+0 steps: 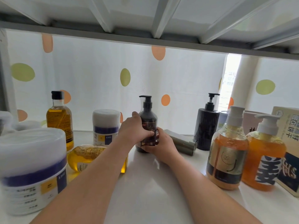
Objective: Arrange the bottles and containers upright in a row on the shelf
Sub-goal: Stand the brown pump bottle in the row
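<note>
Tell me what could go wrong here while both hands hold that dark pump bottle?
The left forearm crosses just above the yellow oil bottle lying on its side; drawing back might set it rolling. The grey-green container lies beside the right hand and could be knocked toward the black pump dispenser. The dark pump bottle, gripped by that hand and the left hand, is tall and might topple if released tilted.
</note>
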`<state>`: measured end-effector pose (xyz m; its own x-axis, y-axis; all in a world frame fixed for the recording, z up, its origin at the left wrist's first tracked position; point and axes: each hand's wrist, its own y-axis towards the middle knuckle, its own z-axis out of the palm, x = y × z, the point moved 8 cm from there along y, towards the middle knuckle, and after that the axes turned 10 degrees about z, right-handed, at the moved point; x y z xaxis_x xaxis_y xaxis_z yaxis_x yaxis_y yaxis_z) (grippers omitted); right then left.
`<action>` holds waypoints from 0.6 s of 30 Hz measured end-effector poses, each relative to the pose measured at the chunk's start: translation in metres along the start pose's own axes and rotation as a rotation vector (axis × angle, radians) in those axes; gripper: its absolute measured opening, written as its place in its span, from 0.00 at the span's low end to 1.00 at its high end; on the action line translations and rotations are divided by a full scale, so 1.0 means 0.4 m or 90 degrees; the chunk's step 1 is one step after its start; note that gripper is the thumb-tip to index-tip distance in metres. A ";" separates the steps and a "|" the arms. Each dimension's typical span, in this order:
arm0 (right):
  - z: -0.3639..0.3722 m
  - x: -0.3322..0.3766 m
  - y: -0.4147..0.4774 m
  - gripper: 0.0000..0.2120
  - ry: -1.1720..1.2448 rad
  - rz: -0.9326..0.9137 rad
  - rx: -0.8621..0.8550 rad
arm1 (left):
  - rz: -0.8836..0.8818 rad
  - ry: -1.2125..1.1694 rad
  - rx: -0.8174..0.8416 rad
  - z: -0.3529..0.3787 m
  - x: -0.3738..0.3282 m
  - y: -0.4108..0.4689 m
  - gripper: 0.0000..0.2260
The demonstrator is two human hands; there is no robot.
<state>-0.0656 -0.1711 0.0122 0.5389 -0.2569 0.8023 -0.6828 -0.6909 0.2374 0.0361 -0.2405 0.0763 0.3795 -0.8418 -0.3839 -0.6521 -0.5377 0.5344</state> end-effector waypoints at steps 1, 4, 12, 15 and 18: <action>-0.002 0.001 -0.003 0.26 0.005 -0.004 0.004 | -0.005 0.004 -0.002 0.000 -0.001 0.001 0.32; -0.010 0.003 -0.016 0.24 0.043 -0.016 0.034 | -0.013 0.030 -0.012 -0.003 0.001 0.004 0.32; -0.028 0.022 -0.022 0.22 -0.019 -0.056 0.003 | -0.022 0.020 0.005 -0.013 0.024 0.001 0.32; -0.091 0.030 -0.021 0.21 -0.158 -0.075 -0.170 | -0.026 0.008 0.012 -0.006 0.021 -0.006 0.31; -0.136 0.006 -0.024 0.25 -0.339 0.002 -0.250 | -0.026 0.002 0.012 -0.006 0.019 -0.007 0.31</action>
<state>-0.0848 -0.1285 0.0416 0.6384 -0.6266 0.4471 -0.7595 -0.4183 0.4982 0.0425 -0.2455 0.0737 0.4078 -0.8193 -0.4030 -0.6486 -0.5706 0.5038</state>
